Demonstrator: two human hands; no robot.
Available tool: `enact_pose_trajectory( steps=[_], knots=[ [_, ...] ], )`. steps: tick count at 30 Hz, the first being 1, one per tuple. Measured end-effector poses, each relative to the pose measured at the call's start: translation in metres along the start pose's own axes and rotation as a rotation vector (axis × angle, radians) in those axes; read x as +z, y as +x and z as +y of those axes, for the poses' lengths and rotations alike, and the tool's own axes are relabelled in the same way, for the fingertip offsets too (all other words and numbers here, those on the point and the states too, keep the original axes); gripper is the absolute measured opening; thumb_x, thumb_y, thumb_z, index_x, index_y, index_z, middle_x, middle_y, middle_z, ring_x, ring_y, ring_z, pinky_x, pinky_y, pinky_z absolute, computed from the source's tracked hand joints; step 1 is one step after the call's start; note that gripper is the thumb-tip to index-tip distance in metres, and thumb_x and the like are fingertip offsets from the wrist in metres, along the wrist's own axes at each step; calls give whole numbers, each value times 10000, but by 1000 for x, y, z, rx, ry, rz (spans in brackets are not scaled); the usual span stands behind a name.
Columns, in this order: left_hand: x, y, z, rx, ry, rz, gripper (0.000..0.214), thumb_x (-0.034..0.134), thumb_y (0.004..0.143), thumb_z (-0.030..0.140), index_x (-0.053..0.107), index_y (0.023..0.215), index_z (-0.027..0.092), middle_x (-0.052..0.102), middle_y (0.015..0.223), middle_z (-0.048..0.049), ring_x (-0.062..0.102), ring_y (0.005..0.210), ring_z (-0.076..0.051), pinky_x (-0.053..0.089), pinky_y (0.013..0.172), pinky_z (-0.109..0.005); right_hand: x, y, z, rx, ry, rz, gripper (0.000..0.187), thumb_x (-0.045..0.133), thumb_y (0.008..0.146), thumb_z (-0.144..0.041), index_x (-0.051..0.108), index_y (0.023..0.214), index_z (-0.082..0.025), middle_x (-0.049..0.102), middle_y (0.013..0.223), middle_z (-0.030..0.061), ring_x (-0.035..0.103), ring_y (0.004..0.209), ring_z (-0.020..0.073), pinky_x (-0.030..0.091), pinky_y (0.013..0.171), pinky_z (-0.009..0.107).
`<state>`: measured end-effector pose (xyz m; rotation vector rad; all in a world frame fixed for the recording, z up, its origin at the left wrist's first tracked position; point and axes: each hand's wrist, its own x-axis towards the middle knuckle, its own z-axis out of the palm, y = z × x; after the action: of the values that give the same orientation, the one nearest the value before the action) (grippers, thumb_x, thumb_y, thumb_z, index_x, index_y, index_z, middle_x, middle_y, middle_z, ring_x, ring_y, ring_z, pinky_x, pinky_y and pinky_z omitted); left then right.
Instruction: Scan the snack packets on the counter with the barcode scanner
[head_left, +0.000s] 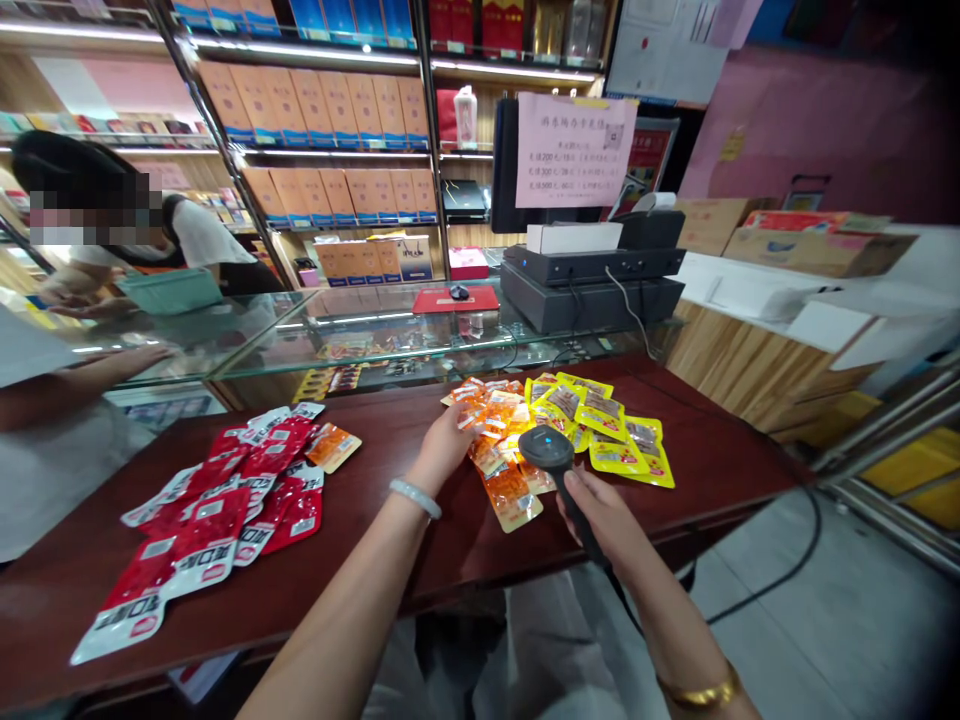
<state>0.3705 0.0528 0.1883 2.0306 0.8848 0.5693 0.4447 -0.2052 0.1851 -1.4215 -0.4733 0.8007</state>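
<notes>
My right hand (600, 510) is wrapped round the handle of a black barcode scanner (547, 450), whose head shows a small blue light. Beneath and beyond the scanner lies a heap of orange snack packets (510, 490). At the left side of this heap, my left hand (448, 440) has its fingers closed on an orange packet; its fingertips are partly hidden. Yellow snack packets (619, 450) overlap at the right of the orange ones. Farther left is a pile of red and white snack pouches (202, 540), with a single orange packet (334, 447) beside it.
The dark red table (360, 560) meets a glass display counter (315, 330). A register with a monitor (504, 165) stands behind the packets. The scanner's cable (806, 560) loops at right. One person (195, 235) leans over a teal basket (169, 290); another person's arm (112, 370) reaches in at left.
</notes>
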Motion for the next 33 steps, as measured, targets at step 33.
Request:
enact_pose_trajectory(
  steps=[33],
  knots=[
    [25,9,21,180,375,30,293,704,774,265,568,1023,192,703,1004,-79,651,950,-224,418,754,-282,12,30,-37,-129,59,51,509,665,737,-696,544,728,-201,562,590,-32,461,414,87,361,357,202]
  ],
)
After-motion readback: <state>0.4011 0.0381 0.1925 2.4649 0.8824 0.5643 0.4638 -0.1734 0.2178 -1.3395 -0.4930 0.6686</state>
